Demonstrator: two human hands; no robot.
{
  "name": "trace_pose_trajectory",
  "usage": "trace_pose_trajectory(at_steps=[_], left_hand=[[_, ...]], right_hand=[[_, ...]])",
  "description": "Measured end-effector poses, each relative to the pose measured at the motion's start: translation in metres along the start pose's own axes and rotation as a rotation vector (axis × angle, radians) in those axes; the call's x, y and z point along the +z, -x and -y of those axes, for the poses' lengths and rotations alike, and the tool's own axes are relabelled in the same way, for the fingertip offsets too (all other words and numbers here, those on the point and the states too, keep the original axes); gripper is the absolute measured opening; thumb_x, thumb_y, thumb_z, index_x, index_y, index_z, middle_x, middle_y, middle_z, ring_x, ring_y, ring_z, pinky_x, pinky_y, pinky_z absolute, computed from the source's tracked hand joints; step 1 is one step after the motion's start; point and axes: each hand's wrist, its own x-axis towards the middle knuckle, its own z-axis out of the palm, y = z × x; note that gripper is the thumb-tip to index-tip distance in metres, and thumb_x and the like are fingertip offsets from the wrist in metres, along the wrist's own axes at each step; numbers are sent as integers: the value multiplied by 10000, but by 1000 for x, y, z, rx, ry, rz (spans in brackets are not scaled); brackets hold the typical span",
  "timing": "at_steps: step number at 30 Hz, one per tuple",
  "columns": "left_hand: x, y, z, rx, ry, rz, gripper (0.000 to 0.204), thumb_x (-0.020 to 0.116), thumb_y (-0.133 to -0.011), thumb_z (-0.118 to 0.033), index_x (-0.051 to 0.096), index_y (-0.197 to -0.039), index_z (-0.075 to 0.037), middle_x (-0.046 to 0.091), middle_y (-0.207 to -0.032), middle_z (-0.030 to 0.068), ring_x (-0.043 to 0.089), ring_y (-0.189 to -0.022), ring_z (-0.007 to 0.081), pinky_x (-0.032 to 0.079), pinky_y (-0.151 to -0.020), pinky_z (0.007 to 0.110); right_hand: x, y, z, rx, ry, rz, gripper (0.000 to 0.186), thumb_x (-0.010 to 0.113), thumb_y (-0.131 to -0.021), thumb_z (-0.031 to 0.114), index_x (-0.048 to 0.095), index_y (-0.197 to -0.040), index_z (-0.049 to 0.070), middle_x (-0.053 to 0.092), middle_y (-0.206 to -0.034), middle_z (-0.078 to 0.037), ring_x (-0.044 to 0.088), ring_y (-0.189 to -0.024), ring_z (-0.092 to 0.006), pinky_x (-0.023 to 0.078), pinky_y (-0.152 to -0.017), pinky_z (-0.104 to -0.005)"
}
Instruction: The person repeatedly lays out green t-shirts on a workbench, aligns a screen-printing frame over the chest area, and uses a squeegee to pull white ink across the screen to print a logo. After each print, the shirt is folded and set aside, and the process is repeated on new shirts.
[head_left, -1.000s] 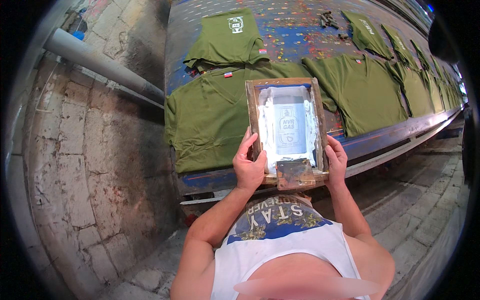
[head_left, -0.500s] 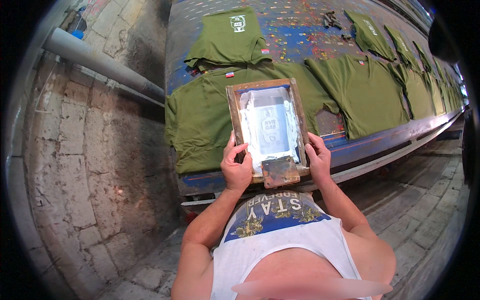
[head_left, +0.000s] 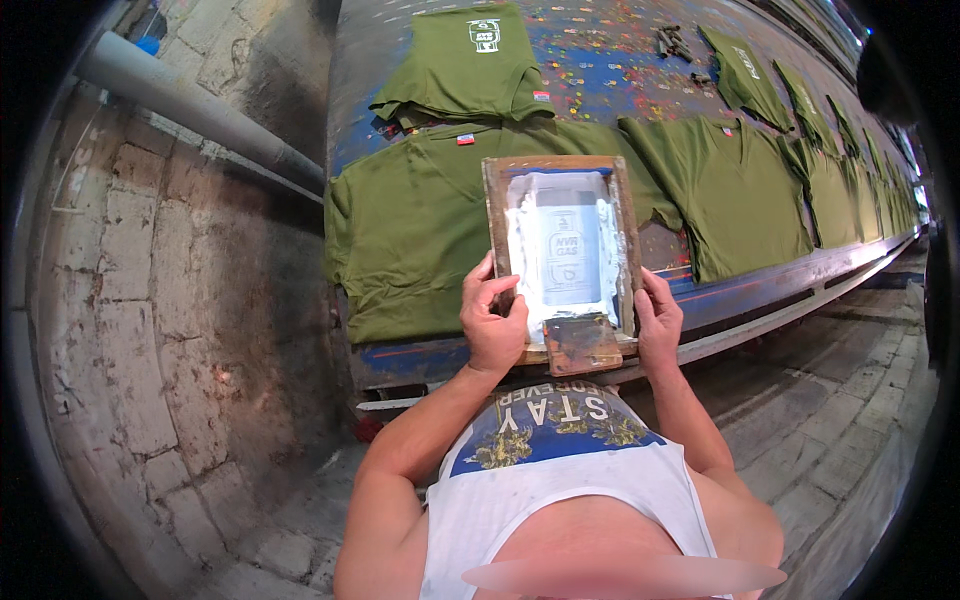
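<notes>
Between my two hands is a wooden-framed printing screen [head_left: 572, 240], its mesh smeared with white ink around a stencilled design. My left hand [head_left: 493, 318] grips the frame's left side near the bottom corner. On the opposite side my right hand [head_left: 658, 318] is closed around the frame's edge. A squeegee with a worn, stained wooden handle [head_left: 582, 343] rests across the screen's near end. Beneath and behind the screen, a green T-shirt [head_left: 410, 215] lies spread on the table, partly hidden by the frame.
The long paint-speckled table [head_left: 600, 60] carries a folded green shirt with a white print [head_left: 465, 60], another flat green shirt [head_left: 740, 200] and several more toward the right. Small dark objects [head_left: 675, 42] lie at the back. A grey pipe [head_left: 200, 110] runs along the left wall.
Both hands have shifted the screen slightly to the right and straightened it. The squeegee has moved along with it. The shirts lie as before.
</notes>
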Motion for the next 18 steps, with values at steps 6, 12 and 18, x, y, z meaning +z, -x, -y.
trace_pose_trajectory(at_steps=[6, 12, 18], left_hand=[[-20, -1, 10, 96, -128, -8, 255, 799, -870, 83, 802, -1103, -22, 665, -1534, 283, 663, -1403, 368, 515, -1167, 435], [-17, -2, 17, 145, -168, -27, 221, 804, -866, 80, 787, -1065, -15, 683, -1517, 285, 661, -1418, 384, 505, -1189, 452], [-19, -4, 23, 123, -168, -25, 211, 816, -860, 78, 784, -1045, -16, 705, -1498, 294, 663, -1433, 392, 487, -1219, 464]], right_hand=[[18, 2, -1, -76, 10, 55, 415, 647, -1118, 33, 662, -1524, -53, 652, -1494, -135, 631, -1361, -213, 484, -1188, -365], [17, -5, -2, -107, 102, 75, 433, 678, -1074, 38, 681, -1501, -39, 671, -1495, -155, 646, -1359, -249, 489, -1189, -373], [20, -4, -8, -111, 100, 90, 426, 674, -1110, 79, 662, -1519, -40, 662, -1501, -133, 623, -1371, -222, 475, -1189, -363]])
